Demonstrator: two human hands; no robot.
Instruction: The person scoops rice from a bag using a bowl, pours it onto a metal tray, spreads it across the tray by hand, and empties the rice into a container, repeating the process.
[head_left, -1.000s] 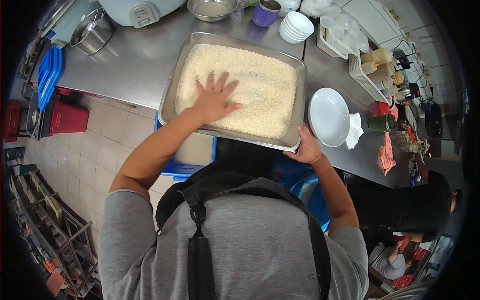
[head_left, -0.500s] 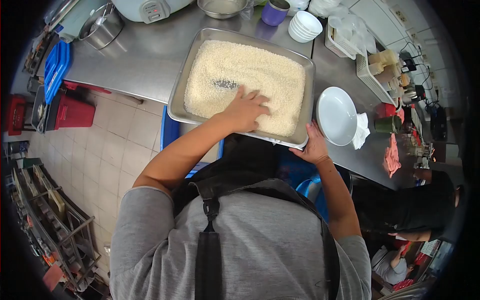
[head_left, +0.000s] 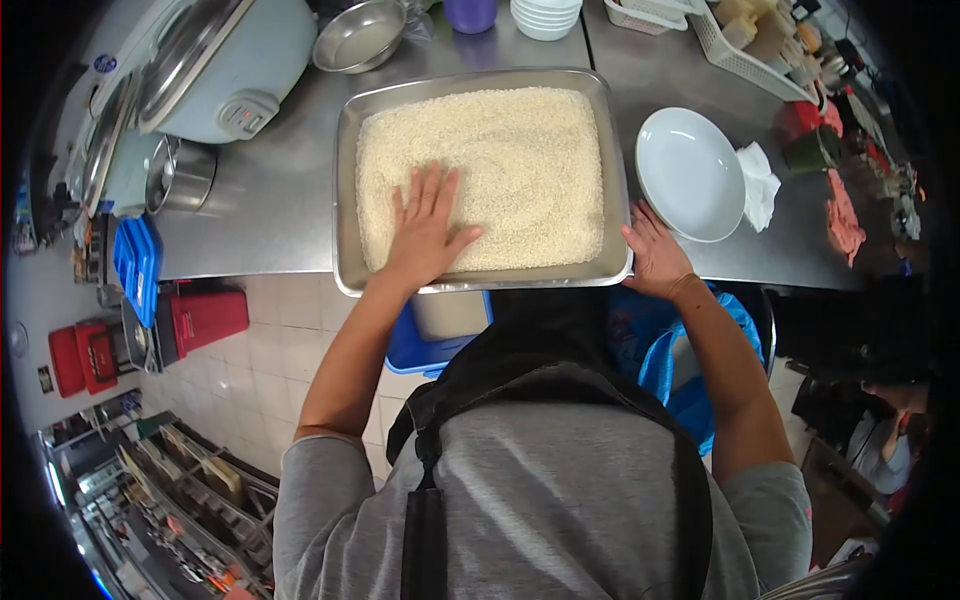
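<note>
A rectangular metal tray (head_left: 345, 180) lies on the steel counter, filled with pale grains (head_left: 520, 170) that look like rice. My left hand (head_left: 425, 225) rests palm down on the grains in the tray's lower left part, fingers spread, holding nothing. At the tray's lower right corner is my right hand (head_left: 658, 250), its fingers and thumb set against the rim; what lies under the fingertips is partly hidden. Just right of the tray stands a white oval plate (head_left: 690, 175), with a crumpled white cloth or tissue (head_left: 758, 187) beside it.
Behind the tray are a metal bowl (head_left: 360, 38), a purple cup (head_left: 470, 14) and stacked white bowls (head_left: 545, 18). A large cooker (head_left: 235, 80) and metal pot (head_left: 182, 175) stand left. Below the counter edge are a blue container (head_left: 425, 350) and blue bag (head_left: 700, 385).
My left hand has moved leftward across the grains, its fingers now flatter. The bare patch of tray bottom is covered. The camera view has shifted and turned.
</note>
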